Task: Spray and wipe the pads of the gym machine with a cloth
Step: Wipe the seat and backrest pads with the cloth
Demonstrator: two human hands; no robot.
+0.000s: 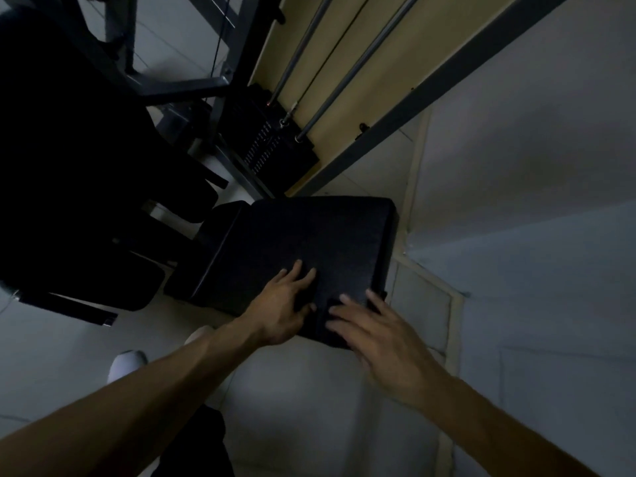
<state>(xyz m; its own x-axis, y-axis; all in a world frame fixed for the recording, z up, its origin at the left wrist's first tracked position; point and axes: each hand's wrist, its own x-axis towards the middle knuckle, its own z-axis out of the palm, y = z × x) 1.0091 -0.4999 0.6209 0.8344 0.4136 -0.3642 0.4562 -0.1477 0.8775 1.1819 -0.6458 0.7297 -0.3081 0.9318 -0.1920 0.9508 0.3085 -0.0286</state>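
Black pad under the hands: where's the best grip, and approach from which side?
Take the black pad by its near edge, from the person's side. It lies flat, thick and round-edged, and that end stands free over the floor, while the frame and weight stack crowd the far end.

Both bare arms outstretched — left hand point(285, 304) and right hand point(382, 342) side by side, fingers spread.

Dim, underexposed view with a cool grey cast. The black vinyl rectangular pad point(303, 242) and the dark machine parts point(86, 166) at left sink to near-black, detail lost. A soft brighter patch lies on the pale grey tiled floor point(303, 390). The right hand point(382, 339) is motion-blurred. Wide-angle stretch shows toward the edges.
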